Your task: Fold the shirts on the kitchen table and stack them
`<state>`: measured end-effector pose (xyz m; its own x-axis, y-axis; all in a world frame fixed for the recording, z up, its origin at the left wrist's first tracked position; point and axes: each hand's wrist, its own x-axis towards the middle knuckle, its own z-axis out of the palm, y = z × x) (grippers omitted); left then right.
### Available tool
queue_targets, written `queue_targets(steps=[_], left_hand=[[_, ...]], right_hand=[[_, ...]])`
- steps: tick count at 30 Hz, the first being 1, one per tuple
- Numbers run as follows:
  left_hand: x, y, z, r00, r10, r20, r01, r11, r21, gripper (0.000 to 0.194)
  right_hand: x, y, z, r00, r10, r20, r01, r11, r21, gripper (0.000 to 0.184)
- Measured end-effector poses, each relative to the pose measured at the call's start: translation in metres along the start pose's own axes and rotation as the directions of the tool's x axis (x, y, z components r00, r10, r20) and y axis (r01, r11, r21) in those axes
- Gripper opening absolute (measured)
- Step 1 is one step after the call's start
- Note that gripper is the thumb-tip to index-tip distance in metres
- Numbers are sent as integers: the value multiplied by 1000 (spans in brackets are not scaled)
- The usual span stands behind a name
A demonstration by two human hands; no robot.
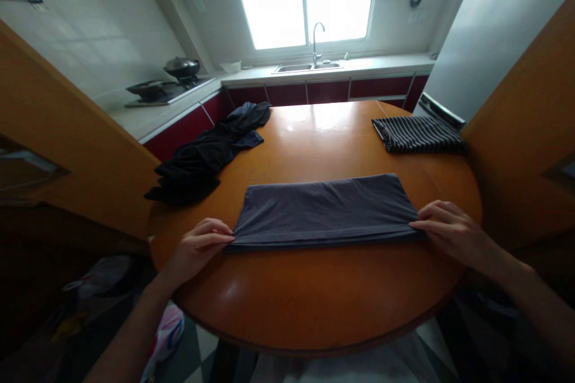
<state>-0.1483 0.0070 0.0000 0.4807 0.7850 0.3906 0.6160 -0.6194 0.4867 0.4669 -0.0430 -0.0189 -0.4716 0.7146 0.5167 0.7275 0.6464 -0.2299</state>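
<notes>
A dark grey garment lies folded into a wide flat band across the round wooden table. My left hand pinches the band's near left corner, fingers pressed together on the cloth. At the near right corner my right hand does the same, fingertips closed on the edge. Both hands rest on the tabletop at the ends of the fold.
A heap of dark clothes lies on the table's far left edge. A folded striped cloth sits at the far right. Behind are a counter with a sink and a stove with pans. Orange door panels stand on both sides.
</notes>
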Motion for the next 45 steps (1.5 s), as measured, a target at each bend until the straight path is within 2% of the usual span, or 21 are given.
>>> queue_targets(steps=[5,7,9,11,13,15,18,21,24,27,29,32,36,40,42,45], left_hand=[[12,-3,-27,971,4,238,-10,1000,24,17],[31,5,-33,972,-2,235,0,1000,8,27],[60,21,-24,988,6,157,-6,1000,2,37],[97,41,3,993,37,109,-40,999,19,44],[132,59,42,985,82,152,-93,993,70,52],[157,71,84,962,145,229,-177,976,127,55],[170,76,132,931,165,326,-240,948,207,61],[159,75,152,919,132,372,-237,938,253,65],[146,76,151,919,104,380,-228,927,298,64],[140,74,140,919,33,393,-183,919,350,70],[135,66,130,923,-46,381,-116,913,391,76],[122,46,110,923,-184,338,6,885,465,77],[96,20,83,891,-367,268,177,824,539,78],[81,6,61,831,-497,249,291,771,566,82],[87,7,53,819,-518,248,297,752,588,83],[112,28,54,875,-431,219,237,777,583,77]], right_hand=[[9,-7,-13,995,-9,95,4,999,52,14],[28,-13,-16,998,11,56,-16,997,78,11],[60,-20,-10,997,59,-44,-55,993,102,18],[100,-28,9,989,122,-88,-111,987,118,29],[140,-37,41,985,156,-79,-148,983,106,39],[168,-47,79,985,172,-2,-172,984,53,50],[181,-60,132,970,221,100,-220,975,-14,62],[169,-70,158,963,250,103,-243,967,-75,63],[157,-76,154,930,321,179,-294,942,-163,68],[151,-74,136,857,438,272,-377,892,-250,77],[146,-65,124,812,503,295,-426,857,-289,81],[129,-44,108,773,563,293,-467,817,-339,82],[102,-18,90,726,640,251,-525,753,-397,81],[87,-9,77,671,702,239,-585,699,-412,83],[91,-14,74,675,707,212,-587,688,-427,84],[114,-35,77,764,626,155,-528,745,-407,80]])
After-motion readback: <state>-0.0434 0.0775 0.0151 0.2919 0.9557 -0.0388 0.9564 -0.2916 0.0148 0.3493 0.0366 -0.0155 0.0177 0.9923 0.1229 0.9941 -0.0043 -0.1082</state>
